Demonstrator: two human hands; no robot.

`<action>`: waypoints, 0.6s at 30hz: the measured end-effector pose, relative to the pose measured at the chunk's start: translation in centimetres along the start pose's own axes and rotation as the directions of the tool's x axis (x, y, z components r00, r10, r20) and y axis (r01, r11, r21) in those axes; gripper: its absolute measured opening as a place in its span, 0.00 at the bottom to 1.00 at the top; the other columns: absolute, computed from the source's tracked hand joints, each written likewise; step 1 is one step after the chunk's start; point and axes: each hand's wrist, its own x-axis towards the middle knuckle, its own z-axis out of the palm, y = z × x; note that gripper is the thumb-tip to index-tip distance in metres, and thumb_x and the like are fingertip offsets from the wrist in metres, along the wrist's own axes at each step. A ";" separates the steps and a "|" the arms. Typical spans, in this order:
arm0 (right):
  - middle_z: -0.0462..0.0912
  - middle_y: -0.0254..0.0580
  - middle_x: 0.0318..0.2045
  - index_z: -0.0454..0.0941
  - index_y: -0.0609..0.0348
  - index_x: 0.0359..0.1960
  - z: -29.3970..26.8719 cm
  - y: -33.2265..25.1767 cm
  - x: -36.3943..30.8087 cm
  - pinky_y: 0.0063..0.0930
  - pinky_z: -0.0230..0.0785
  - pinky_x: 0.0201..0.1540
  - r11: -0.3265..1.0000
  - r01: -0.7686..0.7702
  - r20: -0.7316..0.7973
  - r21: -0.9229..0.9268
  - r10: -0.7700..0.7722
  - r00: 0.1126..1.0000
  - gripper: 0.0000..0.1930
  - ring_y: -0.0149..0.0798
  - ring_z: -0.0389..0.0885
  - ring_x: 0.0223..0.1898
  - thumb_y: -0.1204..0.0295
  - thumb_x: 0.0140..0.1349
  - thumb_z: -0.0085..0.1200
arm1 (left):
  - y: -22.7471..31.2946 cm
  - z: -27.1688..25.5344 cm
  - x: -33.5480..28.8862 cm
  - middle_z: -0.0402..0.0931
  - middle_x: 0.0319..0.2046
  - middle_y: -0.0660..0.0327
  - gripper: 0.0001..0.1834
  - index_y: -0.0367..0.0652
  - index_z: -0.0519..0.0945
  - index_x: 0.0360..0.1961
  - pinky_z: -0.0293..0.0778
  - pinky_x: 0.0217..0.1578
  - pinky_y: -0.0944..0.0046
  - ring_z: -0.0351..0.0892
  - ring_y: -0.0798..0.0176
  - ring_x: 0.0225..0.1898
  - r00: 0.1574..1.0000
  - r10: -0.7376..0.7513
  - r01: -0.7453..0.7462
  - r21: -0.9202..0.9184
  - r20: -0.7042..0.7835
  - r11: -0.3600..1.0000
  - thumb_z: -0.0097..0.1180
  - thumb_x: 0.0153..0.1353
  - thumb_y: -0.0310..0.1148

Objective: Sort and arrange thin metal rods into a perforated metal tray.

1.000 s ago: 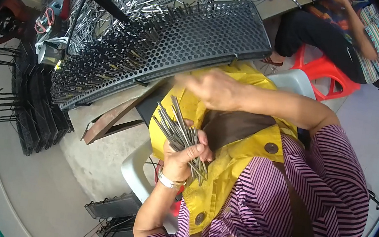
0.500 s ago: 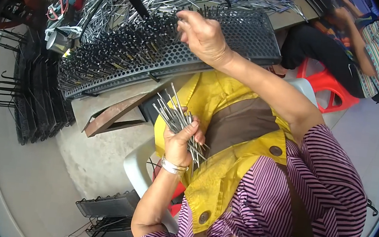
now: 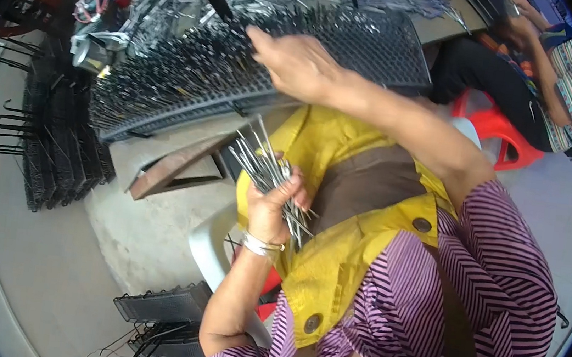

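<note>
A bundle of metal pins (image 3: 269,173) was clamped in the left hand (image 3: 274,202), fist closed around it, held upright above the lap with the wrist bent and a bracelet (image 3: 262,245) on it. The right hand (image 3: 299,62) reached forward over the black perforated tray (image 3: 359,48) on the table (image 3: 162,142), fingers pinched together; what they gripped could not be told. Black wire racks (image 3: 55,143) stood on the concrete floor (image 3: 25,268). Another person sat on a red stool (image 3: 502,130).

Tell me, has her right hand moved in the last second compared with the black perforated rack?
Yes. The right hand has gone from over the yellow apron up and forward onto the black perforated rack. The left hand grips a bundle of metal rods.
</note>
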 end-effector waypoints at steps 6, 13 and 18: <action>0.73 0.41 0.15 0.73 0.63 0.26 0.1 -2.2 -5.5 0.30 0.63 0.18 0.714 -0.371 0.306 0.593 0.227 0.925 0.12 0.32 0.72 0.15 0.65 0.47 0.56 | -0.3 0.3 0.2 0.70 0.26 0.56 0.26 0.43 0.62 0.45 0.64 0.16 0.65 0.65 0.64 0.16 1.000 -0.015 0.016 0.102 -0.010 0.995 0.56 0.43 0.20; 0.73 0.36 0.14 0.69 0.64 0.22 1.1 -3.2 -7.8 0.17 0.64 0.11 0.275 -0.524 0.441 0.806 0.311 0.842 0.05 0.25 0.72 0.12 0.76 0.53 0.50 | -1.0 -0.5 -0.3 0.71 0.26 0.57 0.23 0.43 0.64 0.44 0.66 0.18 0.65 0.66 0.64 0.18 0.999 -0.001 -0.006 0.183 0.039 0.983 0.54 0.46 0.18; 0.74 0.34 0.16 0.70 0.64 0.26 -0.4 -2.0 -6.6 0.14 0.63 0.12 0.212 -0.312 0.162 0.926 0.524 0.836 0.02 0.23 0.73 0.14 0.78 0.54 0.48 | -1.1 -0.7 -0.1 0.71 0.26 0.57 0.20 0.43 0.65 0.42 0.66 0.17 0.65 0.67 0.63 0.17 0.999 0.025 -0.028 0.102 0.032 0.994 0.52 0.47 0.16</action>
